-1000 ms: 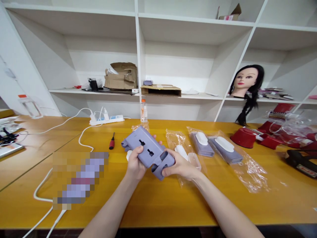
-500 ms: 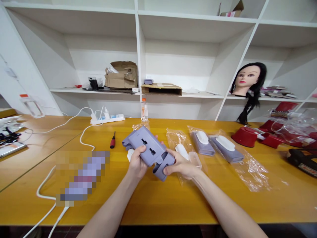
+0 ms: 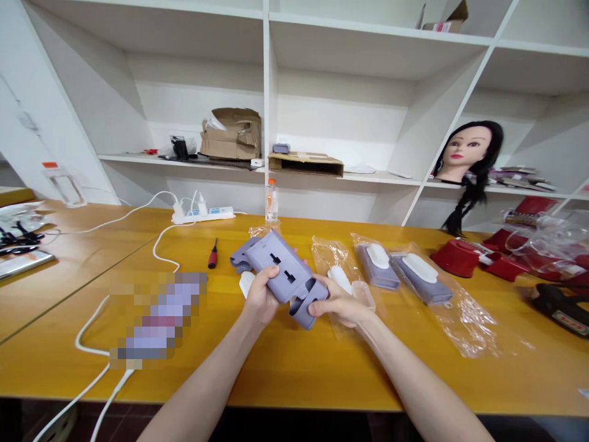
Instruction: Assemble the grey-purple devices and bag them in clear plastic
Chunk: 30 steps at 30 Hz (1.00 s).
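Note:
A purple plastic housing (image 3: 280, 273) with two dark slots on its flat face is held tilted above the yellow table (image 3: 294, 368). My left hand (image 3: 261, 299) grips its left side, thumb on the flat face. My right hand (image 3: 339, 303) is closed round its lower right end, where two rounded cut-outs show. A small white part (image 3: 246, 282) lies on the table just under the housing, behind my left hand.
Plastic bags with purple and white parts (image 3: 378, 265) (image 3: 422, 277) lie right of my hands. A red-handled screwdriver (image 3: 212, 254), a white power strip (image 3: 202, 214) with cables, a small bottle (image 3: 272, 199), red items (image 3: 457, 256) and a mannequin head (image 3: 467, 150) are around.
The housing and both hands stay in the same grip; the view has shifted slightly, so everything sits a little further right and higher.

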{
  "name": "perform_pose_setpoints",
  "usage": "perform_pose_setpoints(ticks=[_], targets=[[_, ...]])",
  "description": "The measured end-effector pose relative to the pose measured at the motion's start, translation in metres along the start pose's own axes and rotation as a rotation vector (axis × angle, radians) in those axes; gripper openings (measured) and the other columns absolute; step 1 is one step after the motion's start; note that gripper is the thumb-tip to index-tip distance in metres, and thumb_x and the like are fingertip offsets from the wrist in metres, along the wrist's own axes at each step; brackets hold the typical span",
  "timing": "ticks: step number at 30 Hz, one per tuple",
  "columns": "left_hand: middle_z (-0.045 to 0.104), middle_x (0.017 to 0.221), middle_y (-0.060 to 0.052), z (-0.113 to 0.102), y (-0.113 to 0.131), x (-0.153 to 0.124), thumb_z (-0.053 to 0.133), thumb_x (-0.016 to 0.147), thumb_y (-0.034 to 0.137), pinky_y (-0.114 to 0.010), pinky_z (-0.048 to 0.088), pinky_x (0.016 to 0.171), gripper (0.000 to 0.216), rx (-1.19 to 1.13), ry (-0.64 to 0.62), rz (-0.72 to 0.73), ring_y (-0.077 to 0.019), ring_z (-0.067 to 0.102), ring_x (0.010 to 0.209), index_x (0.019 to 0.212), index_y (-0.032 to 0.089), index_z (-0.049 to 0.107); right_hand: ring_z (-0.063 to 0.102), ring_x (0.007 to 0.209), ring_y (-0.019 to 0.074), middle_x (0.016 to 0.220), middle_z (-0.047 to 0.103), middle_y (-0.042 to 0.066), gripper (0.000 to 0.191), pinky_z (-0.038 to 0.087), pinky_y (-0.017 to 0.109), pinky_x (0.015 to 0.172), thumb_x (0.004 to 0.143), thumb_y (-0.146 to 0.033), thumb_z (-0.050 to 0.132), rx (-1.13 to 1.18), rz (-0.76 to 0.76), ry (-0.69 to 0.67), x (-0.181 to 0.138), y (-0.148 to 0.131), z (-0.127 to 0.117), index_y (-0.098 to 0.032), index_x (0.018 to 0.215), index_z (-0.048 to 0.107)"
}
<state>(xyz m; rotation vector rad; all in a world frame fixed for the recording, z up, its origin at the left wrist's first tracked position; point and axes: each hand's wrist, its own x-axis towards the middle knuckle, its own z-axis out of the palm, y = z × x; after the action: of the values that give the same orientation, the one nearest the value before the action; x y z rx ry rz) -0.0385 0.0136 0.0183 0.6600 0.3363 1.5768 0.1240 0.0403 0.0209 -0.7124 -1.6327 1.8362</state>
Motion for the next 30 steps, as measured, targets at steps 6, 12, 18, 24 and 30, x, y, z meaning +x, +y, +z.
perform_pose_setpoints(ticks=[6, 12, 18, 24, 30], targets=[[0.064, 0.108, -0.008, 0.0, -0.004, 0.0, 0.054, 0.069, 0.014, -0.046, 0.043, 0.09, 0.049, 0.012, 0.015, 0.042, -0.0295, 0.058, 0.101, 0.117, 0.016, 0.051, 0.054, 0.057, 0.0119, 0.073, 0.058, -0.001, 0.051, 0.045, 0.026, 0.052, 0.057, -0.029, 0.073, 0.042, 0.026, -0.051, 0.0, -0.002, -0.003, -0.018, 0.102, 0.051], [0.064, 0.107, -0.01, 0.0, -0.003, 0.001, 0.052, 0.072, 0.019, -0.044, 0.043, 0.091, 0.043, -0.077, 0.054, 0.034, -0.029, 0.057, 0.103, 0.115, 0.015, 0.052, 0.051, 0.062, 0.0099, 0.072, 0.054, -0.004, 0.045, 0.042, 0.023, 0.057, 0.057, -0.024, 0.075, -0.139, -0.037, -0.013, -0.004, -0.014, -0.001, -0.02, 0.095, 0.05], [0.062, 0.111, -0.011, 0.004, 0.002, -0.001, 0.054, 0.072, 0.021, -0.044, 0.045, 0.088, 0.046, -0.114, 0.1, 0.053, -0.0281, 0.059, 0.1, 0.118, 0.016, 0.049, 0.056, 0.071, 0.0155, 0.08, 0.059, -0.003, 0.049, 0.043, 0.028, 0.065, 0.056, -0.026, 0.075, -0.336, -0.041, 0.012, -0.005, -0.016, -0.001, -0.023, 0.096, 0.049], [0.062, 0.11, -0.011, 0.005, -0.001, -0.002, 0.053, 0.074, 0.02, -0.044, 0.045, 0.088, 0.045, -0.114, 0.078, 0.044, -0.0281, 0.059, 0.1, 0.119, 0.015, 0.049, 0.055, 0.073, 0.0159, 0.081, 0.058, -0.002, 0.049, 0.042, 0.028, 0.065, 0.055, -0.026, 0.076, -0.333, -0.06, 0.014, -0.003, -0.013, 0.001, -0.022, 0.094, 0.048], [0.061, 0.112, -0.01, 0.004, -0.001, -0.002, 0.053, 0.074, 0.022, -0.045, 0.045, 0.088, 0.046, -0.131, 0.1, 0.066, -0.028, 0.059, 0.1, 0.12, 0.018, 0.047, 0.051, 0.067, 0.0119, 0.078, 0.055, -0.004, 0.052, 0.039, 0.024, 0.061, 0.052, -0.025, 0.078, -0.316, -0.074, 0.012, -0.004, -0.014, 0.003, -0.022, 0.094, 0.047]])
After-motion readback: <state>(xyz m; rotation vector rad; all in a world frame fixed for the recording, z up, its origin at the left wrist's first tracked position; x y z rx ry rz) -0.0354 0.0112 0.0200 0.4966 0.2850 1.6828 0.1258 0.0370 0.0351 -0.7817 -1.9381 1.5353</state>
